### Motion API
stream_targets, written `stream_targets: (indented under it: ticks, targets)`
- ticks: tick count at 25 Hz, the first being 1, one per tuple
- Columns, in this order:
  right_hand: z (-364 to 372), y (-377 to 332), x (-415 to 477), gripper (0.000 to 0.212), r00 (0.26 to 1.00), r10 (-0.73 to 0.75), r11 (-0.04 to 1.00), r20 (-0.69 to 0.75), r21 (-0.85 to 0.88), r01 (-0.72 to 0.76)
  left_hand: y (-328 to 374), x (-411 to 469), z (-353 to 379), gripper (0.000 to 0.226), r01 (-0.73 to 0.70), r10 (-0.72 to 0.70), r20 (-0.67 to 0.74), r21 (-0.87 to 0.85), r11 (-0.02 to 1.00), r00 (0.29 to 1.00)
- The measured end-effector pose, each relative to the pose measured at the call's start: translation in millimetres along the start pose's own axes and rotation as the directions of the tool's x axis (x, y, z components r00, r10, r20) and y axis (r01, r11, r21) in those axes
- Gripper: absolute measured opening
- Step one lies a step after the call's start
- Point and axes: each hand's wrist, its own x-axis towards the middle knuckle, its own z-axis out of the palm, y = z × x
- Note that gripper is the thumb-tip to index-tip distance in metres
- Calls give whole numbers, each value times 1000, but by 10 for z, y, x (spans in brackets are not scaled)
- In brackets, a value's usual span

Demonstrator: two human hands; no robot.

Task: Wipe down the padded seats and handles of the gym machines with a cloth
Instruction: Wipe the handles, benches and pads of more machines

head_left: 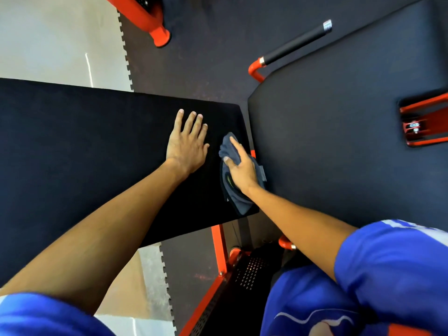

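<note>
Head view: mid-wipe on the bench (72,141) by my read, working its right end. Left grip (186,146) lies flat on the padding, fingers spread, holding nothing (just bracing, I'd say). Right grip (240,166) holds the cloth (238,202), thumb tucked into a fold, index laid straight along it. The cloth is bunched under my palm, pressed on the bench's right edge, with a tail trailing back past the wrist. No streaks or sheen show, so I can't tell how much of the padding is done. Likely left: the right pad (339,141) just beside, and the handle (294,43) beyond it, well apart from the cloth.
</note>
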Motion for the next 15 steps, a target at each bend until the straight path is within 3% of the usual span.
stream_targets:
  ticks: [4,10,13,15]
  targets:
    - [78,-390,572,59,994,-87,996,-66,-13,86,-104,81,-2,67,14,-14,5,-3,1000,1000]
    - [23,176,341,77,960,243,969,-142,-14,-248,-46,126,54,70,58,-59,-46,-15,998,997]
    - [64,214,67,61,959,224,975,-171,43,-220,-15,150,100,72,102,-104,-67,-29,994,992]
    - [68,69,168,51,975,132,991,-179,63,-122,9,150,89,73,104,-106,-61,-23,994,993]
